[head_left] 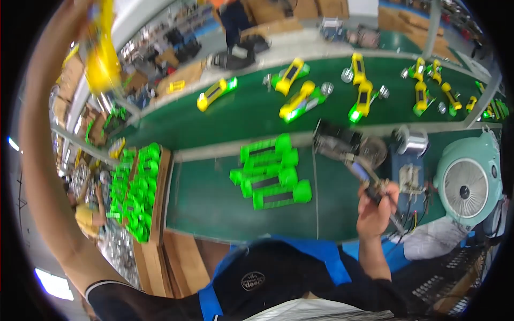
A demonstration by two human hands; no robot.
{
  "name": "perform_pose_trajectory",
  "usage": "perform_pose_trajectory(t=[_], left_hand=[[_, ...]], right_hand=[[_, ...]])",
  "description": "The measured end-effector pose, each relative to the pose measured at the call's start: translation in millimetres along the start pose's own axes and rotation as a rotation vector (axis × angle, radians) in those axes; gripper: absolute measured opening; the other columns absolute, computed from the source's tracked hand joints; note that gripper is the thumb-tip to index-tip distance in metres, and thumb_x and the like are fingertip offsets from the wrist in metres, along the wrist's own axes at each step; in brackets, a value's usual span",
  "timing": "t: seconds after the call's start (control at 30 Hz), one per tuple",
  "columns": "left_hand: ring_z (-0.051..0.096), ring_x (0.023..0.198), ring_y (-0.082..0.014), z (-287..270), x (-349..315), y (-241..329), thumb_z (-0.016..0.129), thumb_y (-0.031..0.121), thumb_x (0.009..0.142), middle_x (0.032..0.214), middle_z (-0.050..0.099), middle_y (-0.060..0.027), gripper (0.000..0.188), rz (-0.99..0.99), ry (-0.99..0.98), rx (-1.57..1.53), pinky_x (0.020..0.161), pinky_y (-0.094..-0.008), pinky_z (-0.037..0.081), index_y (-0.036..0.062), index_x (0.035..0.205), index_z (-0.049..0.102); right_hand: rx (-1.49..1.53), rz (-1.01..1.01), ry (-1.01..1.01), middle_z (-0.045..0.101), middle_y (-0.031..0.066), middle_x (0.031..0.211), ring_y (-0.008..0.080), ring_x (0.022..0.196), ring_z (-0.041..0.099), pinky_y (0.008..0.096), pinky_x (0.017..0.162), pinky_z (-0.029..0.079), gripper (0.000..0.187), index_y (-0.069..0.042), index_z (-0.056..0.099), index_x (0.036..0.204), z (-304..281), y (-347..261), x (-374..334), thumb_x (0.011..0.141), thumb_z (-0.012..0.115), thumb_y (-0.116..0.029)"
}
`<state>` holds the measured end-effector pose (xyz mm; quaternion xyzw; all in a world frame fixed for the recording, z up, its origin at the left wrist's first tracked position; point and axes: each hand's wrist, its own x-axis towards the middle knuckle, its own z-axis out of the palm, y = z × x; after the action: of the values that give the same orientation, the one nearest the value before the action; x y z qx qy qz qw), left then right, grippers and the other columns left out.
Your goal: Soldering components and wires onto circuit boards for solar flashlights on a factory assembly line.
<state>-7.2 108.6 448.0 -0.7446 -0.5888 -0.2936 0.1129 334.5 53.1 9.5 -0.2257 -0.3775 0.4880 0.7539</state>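
High at the far left, my left hand [75,13] is raised at the picture's edge, its fingers mostly hidden. A motion-blurred yellow plastic part [103,63] hangs from it. To the right of the bench, my right hand [378,209] is closed around a hand tool [369,187] with a dark grip and metal fittings, tilted up to the left. Left of this hand, several bright green plastic housings [276,179], each with a round end, lie in an overlapping stack on the green bench [206,200]. The tool's exact kind does not show clearly.
Beyond the bench, a green conveyor [176,125] carries several yellow-and-green units [363,93]. An open carton [162,184] of green housings stands at left. A spool [373,151], a silver machine [412,142] and a mint-green fan [467,179] stand at right. Another person [88,219] is at far left.
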Motion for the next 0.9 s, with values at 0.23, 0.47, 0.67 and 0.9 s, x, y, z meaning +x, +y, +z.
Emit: perform_pose_trajectory(t=[0.23, 0.47, 0.67, 0.9], left_hand=[[0.062, 0.07, -0.0094, 207, -325, -107, 0.061, 0.006, 0.092, 0.083, 0.059, -0.0037, 0.046, -0.765, -0.342, -0.642, 0.049, -0.0228, 0.048, 0.0178, 0.131, 0.038], [0.064, 0.061, -0.0267, 260, -399, -102, 0.058, 0.005, 0.094, 0.076, 0.058, -0.0137, 0.032, -0.659, -0.343, -0.199, 0.057, -0.0352, 0.049, 0.0086, 0.123, 0.045], [0.05, 0.122, -0.0215, 218, -417, -127, 0.054, 0.011, 0.083, 0.123, 0.057, -0.0044, 0.045, 0.254, -0.46, 0.213, 0.102, -0.0394, 0.037, 0.0132, 0.128, 0.055], [0.058, 0.098, -0.0259, 270, -395, -105, 0.07, 0.013, 0.073, 0.107, 0.059, -0.0084, 0.037, 0.245, -0.344, -0.036, 0.083, -0.0364, 0.05, 0.0068, 0.108, 0.061]], right_hand=[[-0.16, 0.295, -0.448, 0.059, 0.0147, 0.094, 0.0267, 0.072, 0.066, 0.0407, 0.072, 0.054, 0.035, -0.004, 0.041, 0.111, 50, 65, -38, 0.096, 0.059, -0.031], [-0.349, 0.3, -0.65, 0.053, 0.0105, 0.099, 0.0214, 0.08, 0.066, 0.0327, 0.076, 0.048, 0.03, -0.002, 0.045, 0.112, 71, 116, -53, 0.096, 0.061, -0.023], [-0.409, 0.263, -0.648, 0.056, 0.0126, 0.103, 0.0235, 0.084, 0.068, 0.0365, 0.082, 0.048, 0.03, -0.005, 0.043, 0.115, 68, 122, -54, 0.096, 0.06, -0.021], [-0.501, 0.235, -0.546, 0.065, 0.0149, 0.098, 0.0246, 0.09, 0.068, 0.0354, 0.086, 0.047, 0.037, -0.003, 0.044, 0.115, 92, 120, -41, 0.096, 0.059, -0.032]])
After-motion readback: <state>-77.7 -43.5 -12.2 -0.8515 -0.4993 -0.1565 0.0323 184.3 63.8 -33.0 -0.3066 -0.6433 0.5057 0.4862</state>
